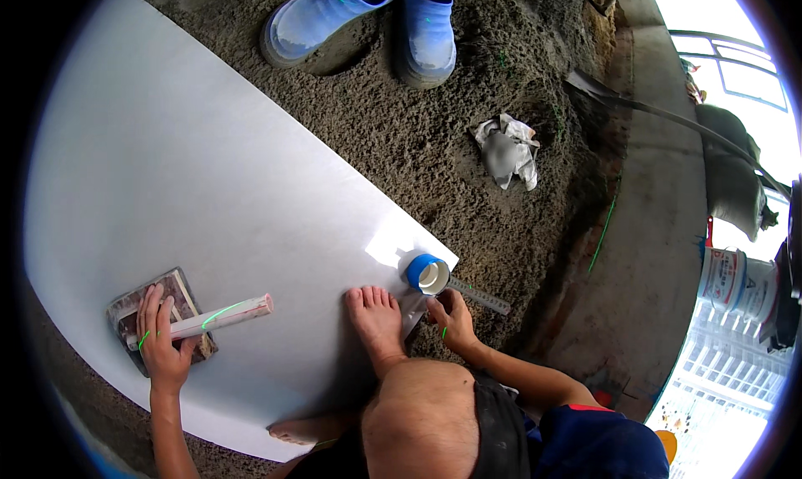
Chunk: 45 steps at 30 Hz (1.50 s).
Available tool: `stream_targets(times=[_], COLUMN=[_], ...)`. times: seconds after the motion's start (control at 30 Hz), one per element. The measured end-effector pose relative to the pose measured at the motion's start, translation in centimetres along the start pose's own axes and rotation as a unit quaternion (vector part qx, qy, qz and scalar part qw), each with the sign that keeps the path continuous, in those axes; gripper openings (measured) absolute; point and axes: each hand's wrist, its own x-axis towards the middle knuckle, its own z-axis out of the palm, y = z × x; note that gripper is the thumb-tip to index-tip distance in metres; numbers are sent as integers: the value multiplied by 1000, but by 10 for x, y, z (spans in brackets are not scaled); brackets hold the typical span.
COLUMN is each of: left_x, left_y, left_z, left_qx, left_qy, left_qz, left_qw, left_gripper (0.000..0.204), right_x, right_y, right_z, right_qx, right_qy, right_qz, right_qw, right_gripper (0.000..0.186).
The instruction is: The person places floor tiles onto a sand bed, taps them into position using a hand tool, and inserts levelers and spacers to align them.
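crowded by bare foot (pixel 374 319) and blue roll (pixel 414 270). grips white tube (pixel 238 313) with left hand (pixel 164 358); cannot tell for right hand (pixel 459 323). open across white slab (pixel 209 162) to sand (pixel 376 128).

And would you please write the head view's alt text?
A person's left hand holds a white tube across a rectangular block on a pale slab; their right hand is by a blue ring. Blue boots stand on sandy ground.

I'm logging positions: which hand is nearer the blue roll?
Right: the right hand is beside the blue roll; the left hand is well left of it, on the handled tool.
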Motion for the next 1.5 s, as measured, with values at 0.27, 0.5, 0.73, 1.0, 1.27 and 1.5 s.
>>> stream_targets(times=[0.27, 0.5, 0.73, 1.0, 1.27, 1.5], left_x=[-2, -2, 3, -6, -24, -91], left_y=[-2, 2, 4, 9, 32, 25], left_z=[2, 0, 3, -13, 17, 4], left_qx=[4, -19, -56, -49, -84, -202], left_qy=[-2, 4, 20, 46, 34, 163], left_qz=[5, -16, -25, -21, 8, -101], left_qw=[1000, 1000, 998, 998, 996, 960], left_gripper=[76, 67, 73, 67, 65, 60], right_x=[1, 14, 51, 94, 117, -6], right_y=[7, 14, 1, -165, -295, -288], right_z=[-1, 4, 11, 103, 244, 251], right_qx=[37, 51, 58, -125, -243, -363], right_qy=[-17, 7, 91, -105, -107, -358], right_qz=[12, 76, 2, -179, -411, -275], right_qw=[999, 996, 994, 970, 872, 815], right_gripper=[37, 40, 25, 30, 49, 51])
